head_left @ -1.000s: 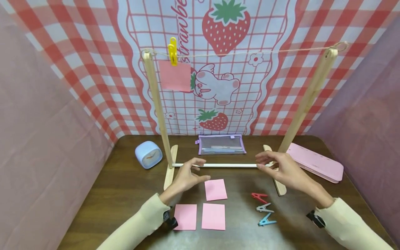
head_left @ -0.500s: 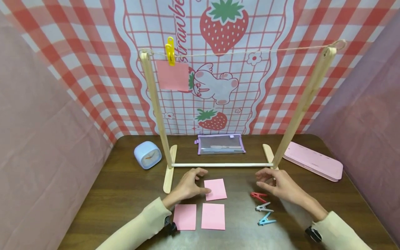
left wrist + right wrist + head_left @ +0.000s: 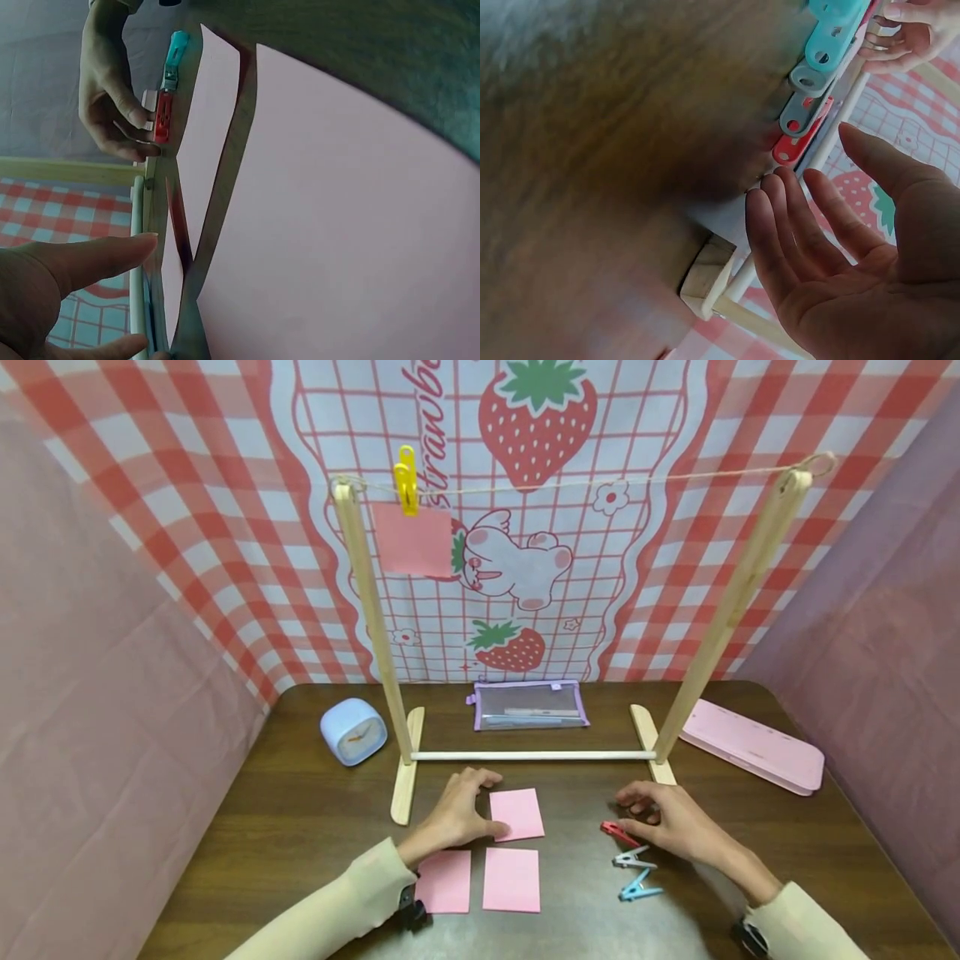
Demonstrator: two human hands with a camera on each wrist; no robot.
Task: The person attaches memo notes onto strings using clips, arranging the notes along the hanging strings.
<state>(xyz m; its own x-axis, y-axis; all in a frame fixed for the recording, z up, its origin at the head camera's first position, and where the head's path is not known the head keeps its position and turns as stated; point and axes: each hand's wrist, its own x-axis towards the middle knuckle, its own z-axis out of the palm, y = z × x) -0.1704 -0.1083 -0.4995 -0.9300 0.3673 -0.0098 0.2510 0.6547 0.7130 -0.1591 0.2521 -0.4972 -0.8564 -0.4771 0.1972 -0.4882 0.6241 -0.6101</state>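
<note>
Three pink sticky notes lie on the wooden table. By the left edge of the upper note (image 3: 522, 814) is my left hand (image 3: 456, 810), fingers spread and thumb tip overlapping the note in the head view. The other notes, a left one (image 3: 450, 885) and a middle one (image 3: 512, 881), lie nearer the front. My right hand (image 3: 670, 818) hovers at the red clothespin (image 3: 611, 830), its thumb over that clip's end in the head view. The right wrist view shows loosely bent fingers with nothing between them. Grey (image 3: 631, 859) and blue clothespins (image 3: 637, 889) lie in front of the red one.
A wooden stand with a white crossbar (image 3: 532, 756) carries a string (image 3: 555, 487). A yellow clothespin (image 3: 407, 485) holds a pink note (image 3: 414, 542) on it. Around it are a blue clock (image 3: 353, 732), a mesh pencil pouch (image 3: 531, 705) and a pink case (image 3: 750, 745).
Both hands have come down from near the crossbar toward the table's front. The left has reached the upper sticky note, the right the red clothespin.
</note>
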